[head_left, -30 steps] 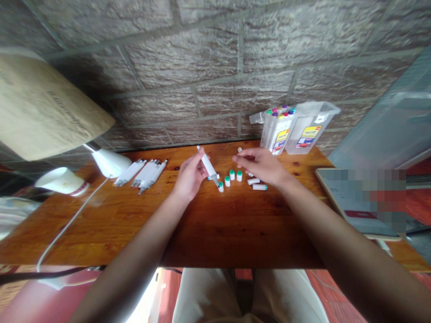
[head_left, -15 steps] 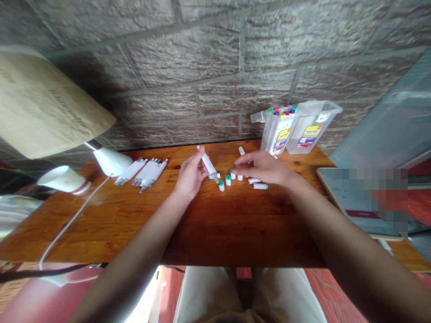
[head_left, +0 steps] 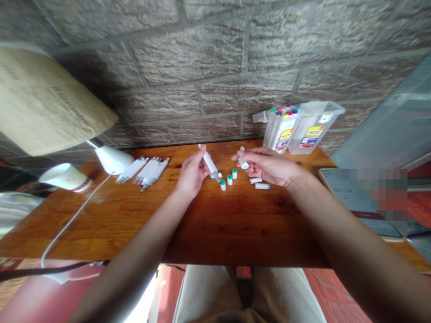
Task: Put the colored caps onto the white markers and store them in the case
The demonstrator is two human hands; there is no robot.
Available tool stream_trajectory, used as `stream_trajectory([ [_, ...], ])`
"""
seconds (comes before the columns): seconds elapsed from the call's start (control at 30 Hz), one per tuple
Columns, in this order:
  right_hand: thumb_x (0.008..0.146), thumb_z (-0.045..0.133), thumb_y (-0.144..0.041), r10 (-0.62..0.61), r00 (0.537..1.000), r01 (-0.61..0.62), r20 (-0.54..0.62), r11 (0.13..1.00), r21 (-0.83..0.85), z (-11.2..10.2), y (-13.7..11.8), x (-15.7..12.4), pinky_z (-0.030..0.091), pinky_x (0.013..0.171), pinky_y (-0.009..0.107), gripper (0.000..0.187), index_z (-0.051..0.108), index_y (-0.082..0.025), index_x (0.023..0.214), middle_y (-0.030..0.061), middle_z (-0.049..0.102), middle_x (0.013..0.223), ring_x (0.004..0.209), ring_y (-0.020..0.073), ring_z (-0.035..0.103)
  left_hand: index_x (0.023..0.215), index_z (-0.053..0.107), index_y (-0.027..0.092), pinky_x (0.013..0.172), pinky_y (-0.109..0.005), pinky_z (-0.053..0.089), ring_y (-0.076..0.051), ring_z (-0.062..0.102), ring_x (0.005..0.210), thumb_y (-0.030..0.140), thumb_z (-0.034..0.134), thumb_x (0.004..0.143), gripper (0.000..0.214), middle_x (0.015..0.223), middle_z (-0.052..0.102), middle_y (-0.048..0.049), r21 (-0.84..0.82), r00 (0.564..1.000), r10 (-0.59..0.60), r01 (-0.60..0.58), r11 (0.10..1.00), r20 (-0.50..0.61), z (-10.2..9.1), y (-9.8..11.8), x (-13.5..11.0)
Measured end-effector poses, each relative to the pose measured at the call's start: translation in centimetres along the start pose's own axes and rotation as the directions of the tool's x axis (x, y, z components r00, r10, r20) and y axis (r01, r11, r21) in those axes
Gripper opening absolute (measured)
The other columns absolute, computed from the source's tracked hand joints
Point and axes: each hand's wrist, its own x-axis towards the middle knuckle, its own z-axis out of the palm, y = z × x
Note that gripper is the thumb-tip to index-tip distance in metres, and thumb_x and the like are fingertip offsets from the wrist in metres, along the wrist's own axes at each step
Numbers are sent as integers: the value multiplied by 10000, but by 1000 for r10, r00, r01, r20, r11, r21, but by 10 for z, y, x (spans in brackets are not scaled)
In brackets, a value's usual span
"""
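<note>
Left hand has fingers pinching an uncapped marker over the desk, nib toward 5 o'clock; right hand pinches a white cap at its 3 o'clock. I'd hold steady, nib clear of those green-topped caps.

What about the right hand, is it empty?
No, the right hand holds a small white cap between its thumb and fingers.
</note>
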Motion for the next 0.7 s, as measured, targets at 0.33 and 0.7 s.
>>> stream_trajectory([
  [0.33,905,712,-256,148,984,-170,96,936,307,13,2,1,437,499,140,132,752,-131,903,-17,681,710,520,29,495,669,600,159,465,-178,412,-44,441,465,492,895,629,447,583,517,60,-10,1000,6,-6,1000,-7,0,2,0],
  [0.7,910,646,-237,74,994,-94,85,960,264,9,2,1,442,545,177,152,781,-187,958,15,727,823,615,71,556,676,606,162,471,-178,412,-49,457,465,476,902,628,434,576,527,60,-6,999,-13,13,1000,-35,2,2,-1],
])
